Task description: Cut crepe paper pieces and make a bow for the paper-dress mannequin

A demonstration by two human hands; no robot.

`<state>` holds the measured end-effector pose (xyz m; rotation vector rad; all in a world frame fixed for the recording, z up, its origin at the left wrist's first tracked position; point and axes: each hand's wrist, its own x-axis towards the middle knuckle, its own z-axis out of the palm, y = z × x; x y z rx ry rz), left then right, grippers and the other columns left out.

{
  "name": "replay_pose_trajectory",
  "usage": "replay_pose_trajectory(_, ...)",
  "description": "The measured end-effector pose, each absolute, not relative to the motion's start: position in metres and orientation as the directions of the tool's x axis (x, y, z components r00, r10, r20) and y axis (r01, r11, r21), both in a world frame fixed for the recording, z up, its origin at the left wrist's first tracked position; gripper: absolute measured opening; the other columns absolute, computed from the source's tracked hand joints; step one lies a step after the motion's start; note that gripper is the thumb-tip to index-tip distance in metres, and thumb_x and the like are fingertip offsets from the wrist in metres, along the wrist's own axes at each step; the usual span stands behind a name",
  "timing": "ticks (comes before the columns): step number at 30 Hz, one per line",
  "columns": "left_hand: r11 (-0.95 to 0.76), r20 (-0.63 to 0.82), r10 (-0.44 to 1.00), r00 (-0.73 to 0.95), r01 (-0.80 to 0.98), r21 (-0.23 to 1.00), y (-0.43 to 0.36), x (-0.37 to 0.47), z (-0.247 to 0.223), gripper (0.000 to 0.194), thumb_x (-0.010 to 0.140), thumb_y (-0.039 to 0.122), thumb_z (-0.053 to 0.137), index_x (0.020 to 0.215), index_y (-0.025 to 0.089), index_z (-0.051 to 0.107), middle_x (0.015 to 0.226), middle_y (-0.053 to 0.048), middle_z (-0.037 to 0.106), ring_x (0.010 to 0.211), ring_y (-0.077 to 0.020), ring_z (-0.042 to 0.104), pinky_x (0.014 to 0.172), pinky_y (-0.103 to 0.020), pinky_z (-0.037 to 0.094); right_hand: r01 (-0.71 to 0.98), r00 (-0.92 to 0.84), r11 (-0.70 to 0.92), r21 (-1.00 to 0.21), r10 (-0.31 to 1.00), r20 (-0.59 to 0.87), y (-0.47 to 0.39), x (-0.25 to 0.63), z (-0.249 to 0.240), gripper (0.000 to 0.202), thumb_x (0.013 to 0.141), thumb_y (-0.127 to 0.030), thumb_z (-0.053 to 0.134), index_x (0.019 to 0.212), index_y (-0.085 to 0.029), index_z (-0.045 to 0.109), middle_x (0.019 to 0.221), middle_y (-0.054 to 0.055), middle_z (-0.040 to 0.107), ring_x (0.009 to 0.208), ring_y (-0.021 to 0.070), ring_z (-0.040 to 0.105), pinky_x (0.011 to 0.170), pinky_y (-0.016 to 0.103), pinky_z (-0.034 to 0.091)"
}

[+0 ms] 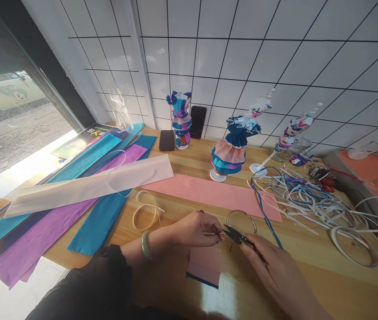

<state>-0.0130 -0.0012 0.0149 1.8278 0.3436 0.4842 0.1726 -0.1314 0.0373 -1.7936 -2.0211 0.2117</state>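
My left hand (199,229), with a pale bangle (146,246) on its wrist, is closed. Its fingertips pinch a small bunched reddish-and-white piece (221,237), too small to name. My right hand (270,262) is wrapped round small dark scissors (238,237), whose blades point left, close to the pinched piece. Just below my left hand lies a pink crepe-paper piece (204,264) with a dark blue lower edge. A thin ring (242,212) rests on the table behind the scissors.
Long paper strips, purple (58,238), white (92,189) and teal (105,220), cover the left. A pink strip (205,192) lies behind my hands. Small dressed forms (230,153) and phones (198,122) stand by the wall. Tangled cords (308,193) lie right.
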Motion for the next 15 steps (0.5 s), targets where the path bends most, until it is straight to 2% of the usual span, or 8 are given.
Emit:
replay_pose_trajectory(4,0.054,0.024,0.487,0.873,-0.057,0.997,0.000,-0.013,0.021,0.008,0.070,0.016,0.062,0.077,0.011,0.061,0.080,-0.009,0.069,0.074,-0.0146,0.064,0.069,-0.025,0.048,0.895,0.096,-0.046,-0.444,0.991,0.091,-0.135,0.186,0.038,0.032,0.089,-0.046,0.037,0.101,-0.022,0.054,0.094,0.006,0.071,0.078,0.0194,0.068,0.063,0.027,0.052)
replay_pose_trajectory(8,0.455,-0.021,0.423,0.906,-0.192,0.870,0.006,-0.013,0.020,0.016,0.068,0.021,0.071,0.073,0.012,0.058,0.080,-0.009,0.070,0.080,-0.0176,0.065,0.078,-0.032,0.047,0.872,0.239,-0.260,-0.414,0.966,-0.102,-0.143,0.199,0.033,0.039,0.087,-0.051,0.035,0.110,-0.024,0.051,0.102,0.006,0.069,0.087,0.0226,0.067,0.068,0.031,0.053)
replay_pose_trajectory(12,0.635,-0.013,0.402,0.915,-0.269,0.724,0.011,-0.015,0.017,0.016,0.067,0.020,0.073,0.075,0.013,0.061,0.086,-0.009,0.069,0.092,-0.0229,0.063,0.083,-0.037,0.044,0.862,0.317,-0.356,-0.360,0.934,-0.164,-0.156,0.210,0.020,0.045,0.085,-0.055,0.033,0.112,-0.023,0.048,0.109,0.009,0.067,0.094,0.0264,0.065,0.073,0.036,0.052)
replay_pose_trajectory(15,0.696,-0.017,0.395,0.919,-0.287,0.659,0.013,-0.017,0.016,0.012,0.068,0.018,0.072,0.076,0.014,0.064,0.094,-0.010,0.066,0.093,-0.0220,0.062,0.081,-0.035,0.044,0.859,0.337,-0.384,-0.339,0.922,-0.192,-0.166,0.215,0.010,0.047,0.085,-0.056,0.032,0.112,-0.021,0.048,0.108,0.010,0.067,0.094,0.0284,0.065,0.073,0.039,0.052)
